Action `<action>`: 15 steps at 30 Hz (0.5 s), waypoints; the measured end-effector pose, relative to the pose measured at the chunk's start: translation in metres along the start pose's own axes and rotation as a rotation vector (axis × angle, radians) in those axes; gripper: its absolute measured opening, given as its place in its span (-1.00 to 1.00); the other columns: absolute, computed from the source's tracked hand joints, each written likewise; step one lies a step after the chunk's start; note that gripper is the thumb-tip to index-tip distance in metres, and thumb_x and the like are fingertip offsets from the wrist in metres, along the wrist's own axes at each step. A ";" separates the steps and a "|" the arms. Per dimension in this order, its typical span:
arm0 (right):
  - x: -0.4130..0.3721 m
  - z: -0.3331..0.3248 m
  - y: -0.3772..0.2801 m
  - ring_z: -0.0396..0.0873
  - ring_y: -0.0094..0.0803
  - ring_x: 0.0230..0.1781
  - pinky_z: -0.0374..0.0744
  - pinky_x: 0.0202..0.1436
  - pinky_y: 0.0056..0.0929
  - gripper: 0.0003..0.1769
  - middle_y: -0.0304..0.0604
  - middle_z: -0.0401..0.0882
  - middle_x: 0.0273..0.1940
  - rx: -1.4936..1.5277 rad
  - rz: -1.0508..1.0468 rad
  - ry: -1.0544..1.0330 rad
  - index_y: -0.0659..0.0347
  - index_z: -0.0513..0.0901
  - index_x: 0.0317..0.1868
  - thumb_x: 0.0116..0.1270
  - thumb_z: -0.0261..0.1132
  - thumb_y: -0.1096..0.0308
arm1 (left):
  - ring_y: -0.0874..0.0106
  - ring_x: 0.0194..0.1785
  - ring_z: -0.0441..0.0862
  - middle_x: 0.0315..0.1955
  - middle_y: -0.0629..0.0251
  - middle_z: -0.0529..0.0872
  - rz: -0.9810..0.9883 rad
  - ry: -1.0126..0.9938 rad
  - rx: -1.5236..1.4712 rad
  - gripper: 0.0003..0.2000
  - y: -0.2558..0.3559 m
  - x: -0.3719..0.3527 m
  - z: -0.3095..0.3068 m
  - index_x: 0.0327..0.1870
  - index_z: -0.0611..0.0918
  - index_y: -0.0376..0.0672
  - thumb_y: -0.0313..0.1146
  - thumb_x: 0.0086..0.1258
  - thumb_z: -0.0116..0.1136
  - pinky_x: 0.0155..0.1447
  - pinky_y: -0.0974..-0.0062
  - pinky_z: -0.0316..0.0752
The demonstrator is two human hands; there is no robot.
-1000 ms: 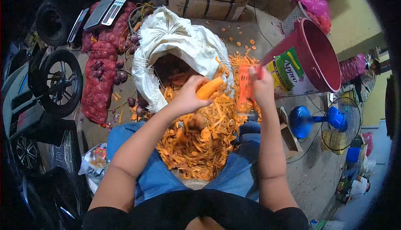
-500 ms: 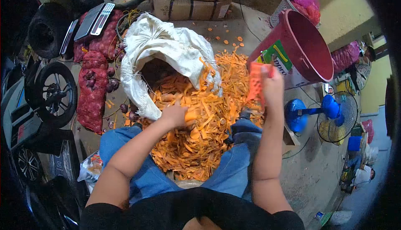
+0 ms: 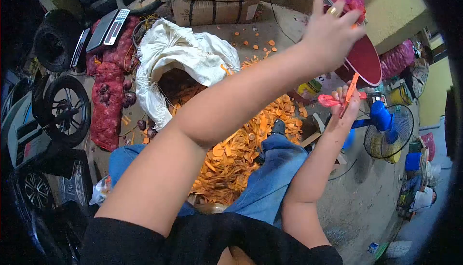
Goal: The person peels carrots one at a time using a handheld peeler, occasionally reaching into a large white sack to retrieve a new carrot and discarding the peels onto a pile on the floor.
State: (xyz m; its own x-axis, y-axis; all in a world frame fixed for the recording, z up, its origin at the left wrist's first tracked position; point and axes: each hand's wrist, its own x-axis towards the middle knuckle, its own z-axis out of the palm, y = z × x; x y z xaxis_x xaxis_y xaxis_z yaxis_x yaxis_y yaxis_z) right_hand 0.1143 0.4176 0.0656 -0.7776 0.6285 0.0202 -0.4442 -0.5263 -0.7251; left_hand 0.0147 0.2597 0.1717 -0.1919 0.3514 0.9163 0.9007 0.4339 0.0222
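Note:
My left hand (image 3: 333, 33) is over the dark red bucket (image 3: 367, 60), its fingers spread; a bit of orange shows at its fingertips, too small to name. My right hand (image 3: 345, 103) is closed around a red-orange peeler (image 3: 329, 100), beside the lower rim of the bucket. Between my legs lies a heap of orange peelings and pieces (image 3: 231, 159), partly hidden under my left arm. The open white sack (image 3: 181, 53) lies on its side behind the heap, with more peelings at its mouth.
Net bags of red onions (image 3: 105, 106) lie at the left, with a scale (image 3: 102, 31) on top. Wrapped bales (image 3: 217, 0) stand behind the sack. A blue fan (image 3: 388, 132) is at the right, near the bucket. A person (image 3: 424, 198) shows at the far right edge.
My left hand has left the heap and crossed up and right to the bucket. My right hand has moved right and slightly down with the peeler. The view has shifted slightly.

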 end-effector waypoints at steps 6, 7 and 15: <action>0.000 0.007 0.014 0.15 -0.58 -0.80 0.17 -0.79 -0.62 -0.82 -0.36 0.20 -0.73 -0.047 0.073 -0.004 0.11 0.37 -0.47 0.21 0.00 0.22 | 0.32 -0.17 0.43 -0.30 0.28 0.50 -0.212 -0.246 -0.307 -0.73 -0.053 -0.096 -0.017 -0.29 0.50 -0.11 -0.27 -0.07 0.08 -0.10 0.39 0.33; 0.000 0.009 0.019 0.15 -0.58 -0.80 0.17 -0.79 -0.62 -0.82 -0.36 0.20 -0.73 -0.050 0.085 -0.010 0.11 0.37 -0.47 0.21 0.00 0.22 | 0.27 -0.16 0.43 -0.25 0.23 0.49 -0.329 -0.356 -0.329 -0.72 -0.073 -0.149 -0.020 -0.26 0.49 -0.16 -0.27 -0.01 0.04 -0.08 0.40 0.33; 0.005 0.035 0.070 0.35 -0.56 -0.62 0.34 -0.60 -0.60 -0.81 -0.33 0.37 -0.53 -0.234 0.200 0.023 0.17 0.44 -0.32 0.19 0.05 0.23 | 0.13 -0.18 0.46 -0.31 0.01 0.54 -1.338 -1.228 0.192 -0.68 -0.169 -0.427 -0.112 -0.28 0.51 -0.23 -0.18 0.11 -0.14 -0.09 0.33 0.33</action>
State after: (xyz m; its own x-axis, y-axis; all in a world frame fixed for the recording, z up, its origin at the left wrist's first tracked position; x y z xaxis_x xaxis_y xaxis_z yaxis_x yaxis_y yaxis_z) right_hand 0.0631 0.3637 0.0390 -0.8278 0.5400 -0.1523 -0.1671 -0.4963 -0.8519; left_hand -0.0116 -0.0565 -0.1783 -0.8885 0.0302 -0.4579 -0.1163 0.9505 0.2883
